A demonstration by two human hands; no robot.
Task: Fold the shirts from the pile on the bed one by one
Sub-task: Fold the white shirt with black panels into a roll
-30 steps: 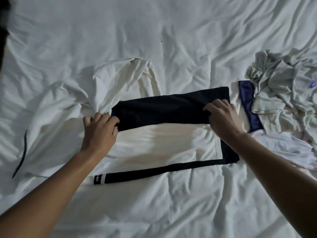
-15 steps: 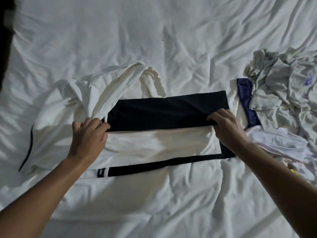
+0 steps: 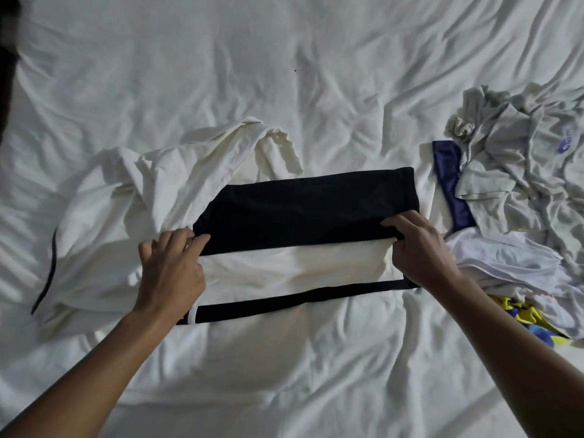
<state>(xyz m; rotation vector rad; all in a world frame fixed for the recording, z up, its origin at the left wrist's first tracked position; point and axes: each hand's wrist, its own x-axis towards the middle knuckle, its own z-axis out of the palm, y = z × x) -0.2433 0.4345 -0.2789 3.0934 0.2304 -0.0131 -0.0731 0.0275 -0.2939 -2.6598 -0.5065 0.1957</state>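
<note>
Shirt (image 3: 284,267) cream-and-black, dark fold pinched by left hand (image 3: 170,273), right hand (image 3: 420,251); hem label (image 3: 193,313) lettering unreadable.

Bedroom at home — rumpled white bedsheet (image 3: 284,58), shirt pile (image 3: 518,172)

I see both hands have come back toward the body, dragging the black flap (image 3: 303,210) with them. Left hand (image 3: 172,273) and right hand (image 3: 422,251) now pinch its near corners, no longer knuckles-down. The cream band (image 3: 294,273) below the grip line is narrower.
</note>
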